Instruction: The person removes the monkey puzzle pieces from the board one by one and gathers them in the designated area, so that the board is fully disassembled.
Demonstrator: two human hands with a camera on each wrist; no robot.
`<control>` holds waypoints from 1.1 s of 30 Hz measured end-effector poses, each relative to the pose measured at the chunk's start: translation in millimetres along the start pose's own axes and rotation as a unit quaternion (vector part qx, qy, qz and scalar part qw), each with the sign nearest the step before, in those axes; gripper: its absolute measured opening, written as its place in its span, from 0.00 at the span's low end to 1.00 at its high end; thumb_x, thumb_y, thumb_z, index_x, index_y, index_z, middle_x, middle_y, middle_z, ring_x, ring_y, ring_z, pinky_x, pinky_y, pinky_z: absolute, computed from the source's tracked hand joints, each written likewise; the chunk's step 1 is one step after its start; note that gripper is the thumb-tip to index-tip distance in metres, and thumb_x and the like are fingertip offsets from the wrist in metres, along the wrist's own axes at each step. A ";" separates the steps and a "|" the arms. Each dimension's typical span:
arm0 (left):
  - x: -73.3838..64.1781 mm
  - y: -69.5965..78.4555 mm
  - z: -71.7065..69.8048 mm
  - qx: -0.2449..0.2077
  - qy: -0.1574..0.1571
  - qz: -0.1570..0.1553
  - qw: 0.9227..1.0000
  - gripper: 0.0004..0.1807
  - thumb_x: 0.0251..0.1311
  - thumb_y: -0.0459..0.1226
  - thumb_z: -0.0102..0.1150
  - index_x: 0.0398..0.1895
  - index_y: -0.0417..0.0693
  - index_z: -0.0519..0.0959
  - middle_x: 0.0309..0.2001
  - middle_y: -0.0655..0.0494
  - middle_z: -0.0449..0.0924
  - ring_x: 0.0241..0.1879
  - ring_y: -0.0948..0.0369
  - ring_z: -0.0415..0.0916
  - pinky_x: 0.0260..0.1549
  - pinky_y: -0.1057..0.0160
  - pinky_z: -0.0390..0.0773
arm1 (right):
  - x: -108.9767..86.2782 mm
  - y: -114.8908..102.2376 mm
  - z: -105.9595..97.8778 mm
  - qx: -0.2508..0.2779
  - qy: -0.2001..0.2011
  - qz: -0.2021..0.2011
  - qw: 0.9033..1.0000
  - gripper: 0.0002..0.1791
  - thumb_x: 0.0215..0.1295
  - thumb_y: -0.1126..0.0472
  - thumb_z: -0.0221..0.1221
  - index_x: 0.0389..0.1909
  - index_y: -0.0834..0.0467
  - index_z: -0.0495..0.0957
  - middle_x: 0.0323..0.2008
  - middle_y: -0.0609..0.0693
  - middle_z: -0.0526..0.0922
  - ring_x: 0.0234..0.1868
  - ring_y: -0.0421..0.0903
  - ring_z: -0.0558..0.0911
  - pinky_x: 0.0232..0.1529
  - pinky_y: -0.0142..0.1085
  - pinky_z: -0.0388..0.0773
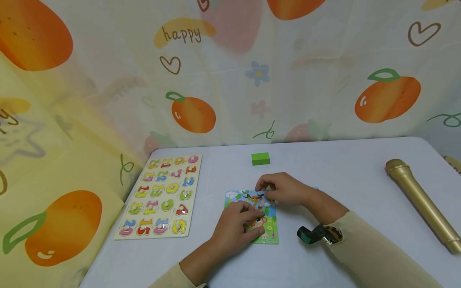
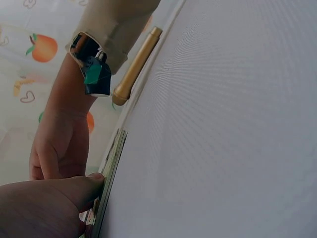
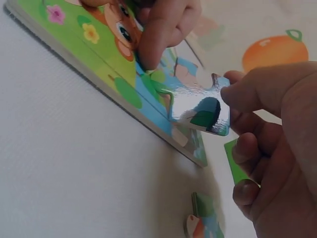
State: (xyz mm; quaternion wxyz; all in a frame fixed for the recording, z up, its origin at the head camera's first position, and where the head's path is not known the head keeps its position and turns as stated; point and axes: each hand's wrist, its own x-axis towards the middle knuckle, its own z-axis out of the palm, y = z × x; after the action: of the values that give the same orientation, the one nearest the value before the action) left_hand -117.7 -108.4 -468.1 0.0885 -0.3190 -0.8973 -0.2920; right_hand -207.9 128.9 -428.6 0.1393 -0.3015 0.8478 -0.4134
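Note:
A jigsaw puzzle board (image 1: 273,234) with a monkey picture lies flat on the white table. My left hand (image 1: 235,226) rests over its left part, fingers spread on the picture; in the left wrist view the thumb (image 2: 91,186) touches the board. At the board's upper right corner, my right hand (image 1: 288,190) pinches a puzzle piece (image 3: 198,106) between thumb and fingers. The right wrist view shows that piece tilted, just over the board's surface. Another loose puzzle piece (image 3: 205,215) lies on the table beside the board.
A number puzzle board (image 1: 166,208) lies to the left. A green block (image 1: 261,159) sits behind the monkey puzzle. Far right is a gold microphone (image 1: 421,204). A printed cloth (image 1: 230,80) hangs along the table's back edge.

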 end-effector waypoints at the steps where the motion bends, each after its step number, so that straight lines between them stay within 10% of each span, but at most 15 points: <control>1: -0.1 0.3 0.1 0.001 0.001 0.000 1.000 0.19 0.59 0.47 0.80 0.54 0.57 0.91 0.50 0.59 0.81 0.47 0.62 0.74 0.47 0.58 0.74 | -0.2 0.1 -0.7 0.002 -0.003 0.001 1.000 0.13 0.68 0.71 0.63 0.49 0.55 0.86 0.46 0.47 0.88 0.36 0.43 0.78 0.41 0.37 0.76; 33: -0.1 2.7 0.8 0.008 -0.004 -0.021 1.000 0.19 0.59 0.47 0.80 0.54 0.59 0.91 0.49 0.60 0.80 0.46 0.63 0.71 0.45 0.60 0.72 | -54.9 22.8 -65.0 0.030 -0.013 0.138 0.990 0.13 0.73 0.62 0.66 0.55 0.55 0.86 0.38 0.50 0.82 0.31 0.48 0.75 0.27 0.37 0.75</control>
State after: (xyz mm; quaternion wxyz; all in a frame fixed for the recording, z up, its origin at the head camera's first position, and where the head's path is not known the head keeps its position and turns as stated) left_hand -115.9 -106.3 -467.4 0.0819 -0.3008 -0.9063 -0.2854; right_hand -205.7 214.3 -407.0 0.2150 -0.1827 0.8664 -0.4120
